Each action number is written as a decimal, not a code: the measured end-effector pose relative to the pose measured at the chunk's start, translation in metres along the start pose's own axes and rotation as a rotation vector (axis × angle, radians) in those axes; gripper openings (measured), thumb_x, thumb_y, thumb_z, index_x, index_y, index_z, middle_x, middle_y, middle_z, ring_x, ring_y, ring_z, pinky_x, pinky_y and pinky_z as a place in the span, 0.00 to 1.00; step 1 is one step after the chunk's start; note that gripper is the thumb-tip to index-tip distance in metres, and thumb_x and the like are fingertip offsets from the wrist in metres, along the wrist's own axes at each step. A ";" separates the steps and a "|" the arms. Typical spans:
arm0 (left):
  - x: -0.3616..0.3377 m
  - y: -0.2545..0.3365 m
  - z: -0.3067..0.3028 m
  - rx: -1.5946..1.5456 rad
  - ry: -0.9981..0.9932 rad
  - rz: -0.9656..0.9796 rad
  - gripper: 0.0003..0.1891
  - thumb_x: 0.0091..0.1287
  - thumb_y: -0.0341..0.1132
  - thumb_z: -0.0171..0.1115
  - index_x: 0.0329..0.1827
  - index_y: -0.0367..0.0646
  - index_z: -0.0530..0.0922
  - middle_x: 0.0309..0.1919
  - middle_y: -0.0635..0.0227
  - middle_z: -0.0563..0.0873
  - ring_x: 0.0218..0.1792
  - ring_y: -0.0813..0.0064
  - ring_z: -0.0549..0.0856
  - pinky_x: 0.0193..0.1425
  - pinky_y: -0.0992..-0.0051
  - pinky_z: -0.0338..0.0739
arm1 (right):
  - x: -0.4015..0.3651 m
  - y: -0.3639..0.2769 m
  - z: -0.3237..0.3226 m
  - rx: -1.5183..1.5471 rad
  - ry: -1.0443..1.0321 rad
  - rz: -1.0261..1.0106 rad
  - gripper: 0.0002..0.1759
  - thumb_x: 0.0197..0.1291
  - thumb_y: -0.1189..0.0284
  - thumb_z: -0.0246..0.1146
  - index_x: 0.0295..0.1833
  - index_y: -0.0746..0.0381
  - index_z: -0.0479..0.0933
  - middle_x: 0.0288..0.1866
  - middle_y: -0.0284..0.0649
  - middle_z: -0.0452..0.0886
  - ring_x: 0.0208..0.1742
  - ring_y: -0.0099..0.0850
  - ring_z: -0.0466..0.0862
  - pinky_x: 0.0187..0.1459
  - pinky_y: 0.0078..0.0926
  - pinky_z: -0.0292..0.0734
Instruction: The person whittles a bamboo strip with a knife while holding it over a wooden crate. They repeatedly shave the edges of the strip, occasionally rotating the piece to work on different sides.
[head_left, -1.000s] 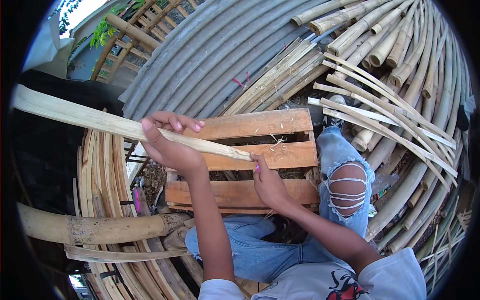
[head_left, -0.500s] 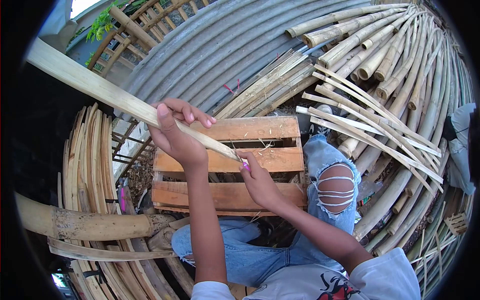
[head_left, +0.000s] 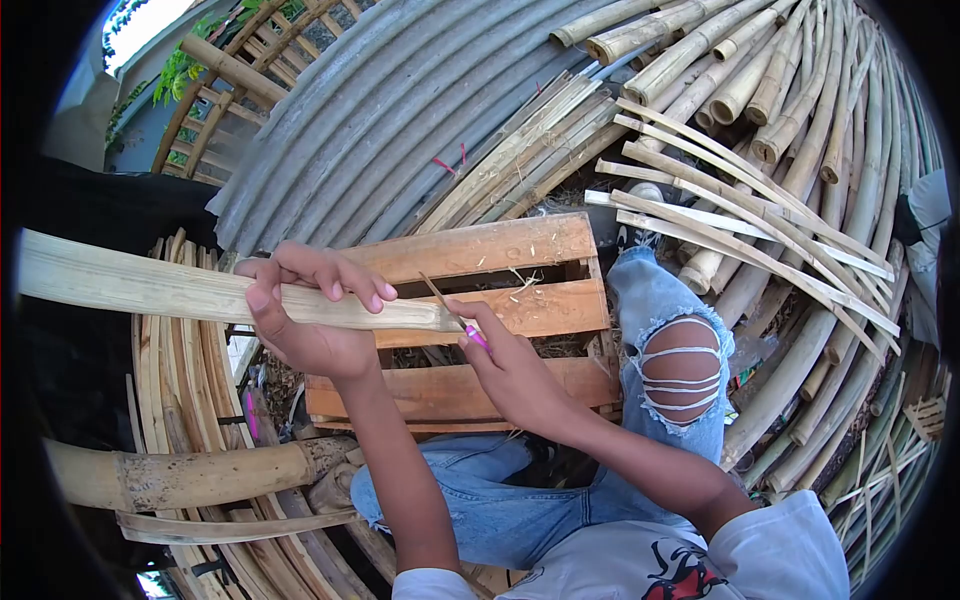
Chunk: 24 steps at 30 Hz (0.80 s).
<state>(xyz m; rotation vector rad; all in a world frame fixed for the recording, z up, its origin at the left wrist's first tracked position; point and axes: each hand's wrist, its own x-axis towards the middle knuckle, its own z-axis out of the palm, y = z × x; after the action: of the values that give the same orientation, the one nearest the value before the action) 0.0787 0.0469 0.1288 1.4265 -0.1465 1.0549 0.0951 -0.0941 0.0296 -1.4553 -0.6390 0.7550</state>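
My left hand (head_left: 318,325) is closed around a long, pale split bamboo strip (head_left: 130,287), thumb on one side and fingers curled over the other. The strip runs out past the left side of the view, nearly level, and its near end reaches my right hand (head_left: 512,372). That hand grips a knife (head_left: 437,291) with a pink handle; its thin dark blade crosses the strip's end. Whether the edge bites into the bamboo cannot be made out. Below both hands stands a low wooden slatted bench (head_left: 480,262), with a few shavings on it.
Thick bamboo poles (head_left: 735,100) are piled at the right, with split strips (head_left: 760,215) lying across them. Corrugated sheeting (head_left: 350,110) covers the back. More slats (head_left: 180,380) and a thick bamboo pole (head_left: 200,475) lie at the left. Another person's clothing (head_left: 930,230) shows at the right edge.
The bamboo strip has swung from a steep slant to nearly level, its far end dropping. My left hand has moved left and down, and the knife blade shows more clearly.
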 end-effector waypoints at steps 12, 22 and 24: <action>0.001 0.002 -0.008 -0.014 0.000 0.021 0.18 0.74 0.52 0.40 0.35 0.47 0.58 0.19 0.66 0.65 0.09 0.74 0.70 0.10 0.72 0.73 | -0.006 -0.005 -0.001 -0.068 -0.042 0.053 0.22 0.70 0.70 0.46 0.68 0.53 0.59 0.19 0.51 0.73 0.23 0.50 0.77 0.30 0.47 0.69; 0.003 0.000 -0.008 0.107 0.055 0.058 0.17 0.75 0.51 0.39 0.37 0.46 0.60 0.19 0.66 0.66 0.11 0.75 0.70 0.12 0.72 0.74 | -0.003 -0.006 -0.001 -0.134 0.000 0.030 0.21 0.69 0.71 0.47 0.67 0.52 0.61 0.20 0.53 0.75 0.26 0.54 0.79 0.32 0.51 0.70; 0.003 -0.001 -0.013 0.127 0.092 0.053 0.17 0.75 0.51 0.40 0.37 0.46 0.60 0.19 0.66 0.66 0.11 0.74 0.70 0.14 0.70 0.75 | 0.001 -0.012 -0.004 -0.216 -0.014 -0.006 0.21 0.68 0.71 0.47 0.66 0.53 0.60 0.19 0.53 0.75 0.25 0.54 0.79 0.33 0.52 0.72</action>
<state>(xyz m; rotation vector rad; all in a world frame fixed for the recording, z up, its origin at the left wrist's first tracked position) 0.0748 0.0599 0.1275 1.4919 -0.0514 1.1888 0.0997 -0.0953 0.0414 -1.6456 -0.7532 0.7085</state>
